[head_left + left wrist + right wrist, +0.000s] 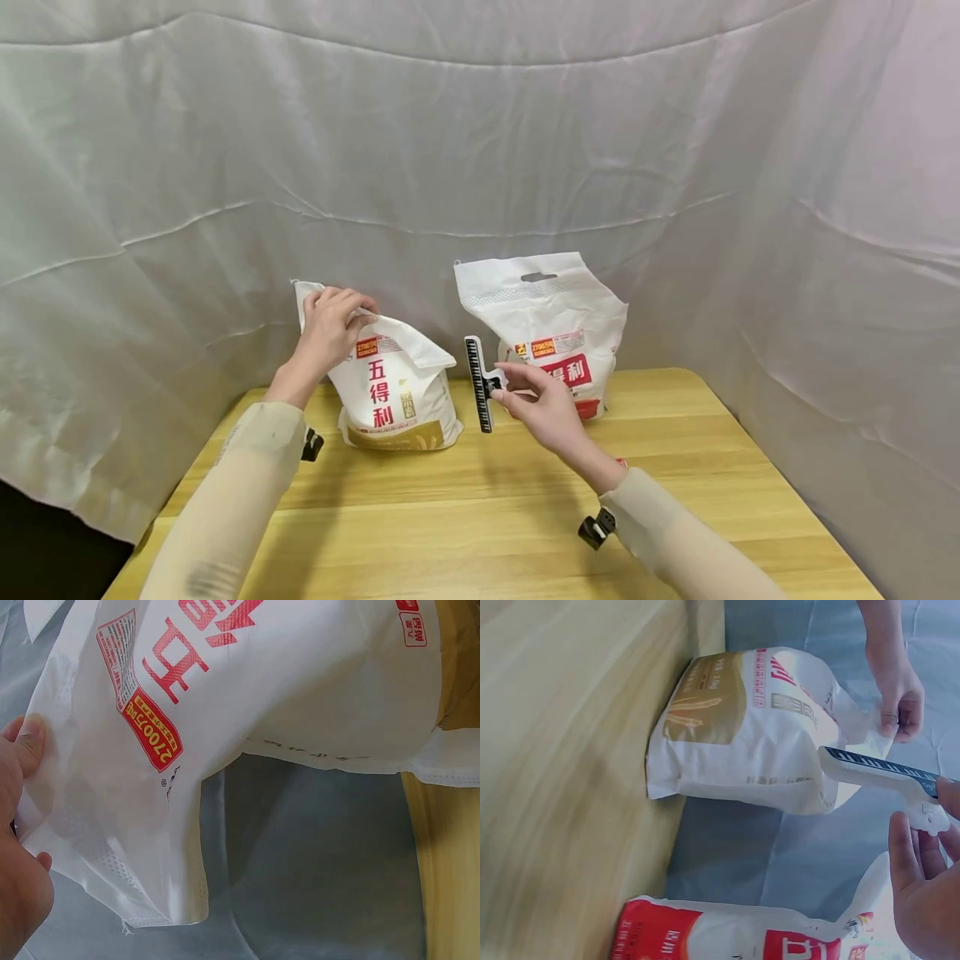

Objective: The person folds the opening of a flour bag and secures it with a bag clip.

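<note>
A white flour bag (420, 358) with red lettering and a gold base band stands on the left of the table. My left hand (328, 327) grips its top edge with curled fingers; in the left wrist view the thumb (30, 742) lies on the white material. Between finger and thumb, my right hand (551, 412) pinches a long black-and-white bag clip (477, 383). The clip's long bar stands nearly upright, apart from the left bag in the head view. Behind the right hand is a second white flour bag (536, 308), its handle slot showing at the top.
Both bags stand near the back of the wooden table (420, 517). A grey cloth curtain (420, 150) hangs behind the table and along its sides. Small black devices are strapped at both wrists.
</note>
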`<state>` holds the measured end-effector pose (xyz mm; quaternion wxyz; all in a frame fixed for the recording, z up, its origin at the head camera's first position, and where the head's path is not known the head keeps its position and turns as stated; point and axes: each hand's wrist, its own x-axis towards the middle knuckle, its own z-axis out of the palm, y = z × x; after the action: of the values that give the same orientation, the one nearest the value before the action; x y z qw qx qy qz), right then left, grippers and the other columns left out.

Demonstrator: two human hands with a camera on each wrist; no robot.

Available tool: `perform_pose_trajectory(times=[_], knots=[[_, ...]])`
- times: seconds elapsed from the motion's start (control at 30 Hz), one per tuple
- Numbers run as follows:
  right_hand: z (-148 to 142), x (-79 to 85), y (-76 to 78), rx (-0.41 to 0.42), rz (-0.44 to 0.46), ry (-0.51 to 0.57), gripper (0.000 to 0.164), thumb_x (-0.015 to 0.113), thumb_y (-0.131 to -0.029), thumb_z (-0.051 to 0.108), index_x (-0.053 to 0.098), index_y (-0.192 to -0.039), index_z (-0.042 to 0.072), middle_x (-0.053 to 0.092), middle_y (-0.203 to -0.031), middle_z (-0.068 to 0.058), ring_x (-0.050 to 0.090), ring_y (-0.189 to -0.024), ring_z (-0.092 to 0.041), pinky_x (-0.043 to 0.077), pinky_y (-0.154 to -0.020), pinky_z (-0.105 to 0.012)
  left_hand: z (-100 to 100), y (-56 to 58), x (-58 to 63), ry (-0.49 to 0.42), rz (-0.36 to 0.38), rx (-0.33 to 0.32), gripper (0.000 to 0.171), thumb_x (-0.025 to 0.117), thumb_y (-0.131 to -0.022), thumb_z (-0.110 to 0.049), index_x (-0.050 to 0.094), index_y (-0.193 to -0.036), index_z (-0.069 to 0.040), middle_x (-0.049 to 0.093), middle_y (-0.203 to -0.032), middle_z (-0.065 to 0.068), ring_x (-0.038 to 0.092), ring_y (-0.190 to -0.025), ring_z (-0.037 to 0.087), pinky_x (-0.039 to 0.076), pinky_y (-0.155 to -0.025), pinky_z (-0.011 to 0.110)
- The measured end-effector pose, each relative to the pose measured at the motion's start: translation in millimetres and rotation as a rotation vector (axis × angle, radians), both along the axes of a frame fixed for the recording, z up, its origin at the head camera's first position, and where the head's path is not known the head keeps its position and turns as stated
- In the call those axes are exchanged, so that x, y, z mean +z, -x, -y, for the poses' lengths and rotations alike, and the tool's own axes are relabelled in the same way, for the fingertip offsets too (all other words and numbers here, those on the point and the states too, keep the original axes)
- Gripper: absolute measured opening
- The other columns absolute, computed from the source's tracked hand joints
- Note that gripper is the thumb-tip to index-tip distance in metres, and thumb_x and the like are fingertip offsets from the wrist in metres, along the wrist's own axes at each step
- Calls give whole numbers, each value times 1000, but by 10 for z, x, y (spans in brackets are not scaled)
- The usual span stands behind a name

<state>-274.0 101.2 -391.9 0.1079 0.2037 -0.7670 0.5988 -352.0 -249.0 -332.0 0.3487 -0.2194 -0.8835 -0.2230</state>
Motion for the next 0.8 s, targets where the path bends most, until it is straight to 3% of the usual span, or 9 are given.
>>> perform_pose_trajectory(times=[0.33, 0.8], knots=[[109, 172, 143, 1, -71, -74, 42, 81, -91, 11, 70, -132, 7, 72, -124, -14, 72, -110, -29, 59, -93, -39, -3, 4, -15, -5, -17, -11, 9, 76, -92, -3, 72, -96, -11, 73, -98, 8, 54, -104, 32, 23, -109, 61], [327, 356, 346, 30, -172, -131, 39, 79, -93, 9, 71, -130, 5, 72, -119, -11, 71, -107, -24, 58, -92, -31, 10, 23, -12, -3, -25, -16, 9, 75, -92, -3, 72, -96, -11, 73, -99, 8, 54, -104, 32, 23, -109, 61]])
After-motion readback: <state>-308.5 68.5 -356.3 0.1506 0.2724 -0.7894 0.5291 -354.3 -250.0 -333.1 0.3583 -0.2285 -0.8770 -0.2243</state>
